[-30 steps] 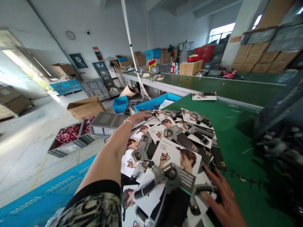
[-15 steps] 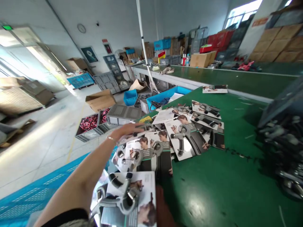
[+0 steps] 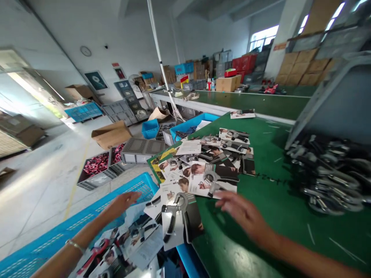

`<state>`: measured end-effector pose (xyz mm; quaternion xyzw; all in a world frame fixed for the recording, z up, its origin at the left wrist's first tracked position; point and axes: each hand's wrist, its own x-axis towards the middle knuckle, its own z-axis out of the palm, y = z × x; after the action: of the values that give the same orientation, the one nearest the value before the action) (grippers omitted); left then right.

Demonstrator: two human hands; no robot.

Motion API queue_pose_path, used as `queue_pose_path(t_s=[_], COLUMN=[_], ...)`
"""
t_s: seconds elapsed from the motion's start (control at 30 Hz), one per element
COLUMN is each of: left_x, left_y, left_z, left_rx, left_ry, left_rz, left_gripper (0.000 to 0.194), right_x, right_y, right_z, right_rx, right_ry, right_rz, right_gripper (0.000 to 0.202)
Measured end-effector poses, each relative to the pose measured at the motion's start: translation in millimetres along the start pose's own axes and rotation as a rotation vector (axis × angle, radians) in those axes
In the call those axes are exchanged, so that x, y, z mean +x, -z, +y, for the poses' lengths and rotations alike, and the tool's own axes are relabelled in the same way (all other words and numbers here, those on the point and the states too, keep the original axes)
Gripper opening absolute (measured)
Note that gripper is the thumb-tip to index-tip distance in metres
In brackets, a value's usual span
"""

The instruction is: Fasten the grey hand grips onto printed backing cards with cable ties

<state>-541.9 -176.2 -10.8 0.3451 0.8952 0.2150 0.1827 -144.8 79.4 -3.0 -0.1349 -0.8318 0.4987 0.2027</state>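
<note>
Over the blue crate (image 3: 146, 181) hangs my left hand (image 3: 123, 202), loosely extended, with nothing visible in it. My right hand (image 3: 243, 214) is above the green table, fingers stretched out, fingertips at the lower edge of a carded grey hand grip (image 3: 213, 177); whether they touch it I cannot tell. Between my hands another carded hand grip (image 3: 176, 212) lies at the table's edge, partly over the crate. Several more carded hand grips (image 3: 234, 135) are heaped behind on the table. Inside the crate are similar cards, one with a red hand grip (image 3: 97, 253).
At right a grey bin (image 3: 333, 88) lies tipped, with many loose hand grips (image 3: 336, 181) at its mouth. Grey crates (image 3: 142, 150) with pink-red parts, a cardboard box (image 3: 111, 133) and blue bins stand on the floor. A white pole (image 3: 159, 58) rises behind the table.
The carded hand grips near me have gone from my hands' reach into and beside the crate. My left hand has drawn back over the crate; my right hand has moved right and forward. The view has turned right.
</note>
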Motion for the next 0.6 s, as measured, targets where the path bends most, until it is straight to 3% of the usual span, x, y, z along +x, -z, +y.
queue_pose_path(t_s=[0.07, 0.13, 0.23, 0.33, 0.43, 0.5, 0.6], left_x=[52.0, 107.2, 185.8, 250.5, 297.3, 318.5, 335.8], left_y=[2.6, 2.1, -16.9, -58.3, -105.5, -130.2, -148.8], left_z=[50.8, 107.0, 190.9, 262.6, 314.8, 335.3, 343.6], left_rx=[-0.034, 0.057, 0.093, 0.122, 0.158, 0.191, 0.234], left_ry=[-0.097, -0.212, -0.331, -0.461, -0.585, -0.627, -0.617], left_rz=[0.069, 0.145, 0.14, 0.051, -0.071, -0.161, -0.255], left_gripper=[0.076, 0.078, 0.072, 0.068, 0.067, 0.07, 0.083], right_x=[40.1, 81.9, 132.7, 164.3, 179.0, 181.7, 179.1], right_y=[60.6, 114.0, 163.6, 180.0, 181.4, 181.2, 179.7], right_z=[36.0, 82.3, 149.3, 197.7, 228.9, 241.3, 245.3], right_rx=[0.028, -0.146, -0.439, -0.514, -0.552, -0.576, -0.6], right_ry=[-0.011, 0.009, -0.066, -0.134, -0.21, -0.246, -0.252], right_rz=[0.328, 0.561, 0.728, 0.718, 0.654, 0.618, 0.571], right_gripper=[0.039, 0.043, 0.056, 0.065, 0.061, 0.057, 0.055])
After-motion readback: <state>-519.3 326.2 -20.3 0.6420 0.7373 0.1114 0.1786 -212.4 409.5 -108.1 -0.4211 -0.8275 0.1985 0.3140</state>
